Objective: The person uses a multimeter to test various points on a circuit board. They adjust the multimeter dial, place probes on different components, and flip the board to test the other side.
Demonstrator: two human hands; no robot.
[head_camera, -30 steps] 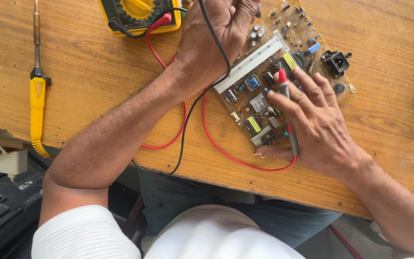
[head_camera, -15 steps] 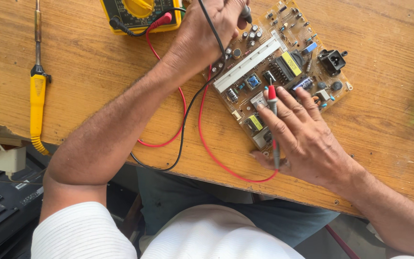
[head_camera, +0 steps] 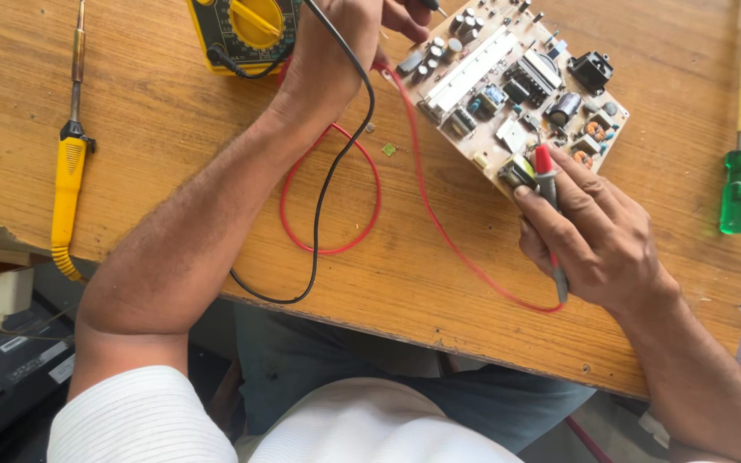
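A pale circuit board (head_camera: 521, 81) crowded with capacitors, coils and a long heat sink lies tilted on the wooden table (head_camera: 173, 154). My right hand (head_camera: 593, 231) grips the red multimeter probe (head_camera: 547, 176), whose tip touches the board's near edge. My left hand (head_camera: 345, 51) holds the black probe (head_camera: 433, 5) over the board's far left corner. Red lead (head_camera: 422, 189) and black lead (head_camera: 336, 163) loop across the table toward the yellow multimeter (head_camera: 246, 26) at the top edge.
A yellow-handled soldering iron (head_camera: 69, 171) lies at the table's left. At the right lies a screwdriver with a green handle (head_camera: 737, 184). The table's near edge runs just in front of my lap. Dark equipment (head_camera: 2, 369) sits below on the left.
The view has shifted, so the board appears higher and further right. My right hand slid the red probe's tip toward the board's near edge. My left hand stays at the far corner with the black probe.
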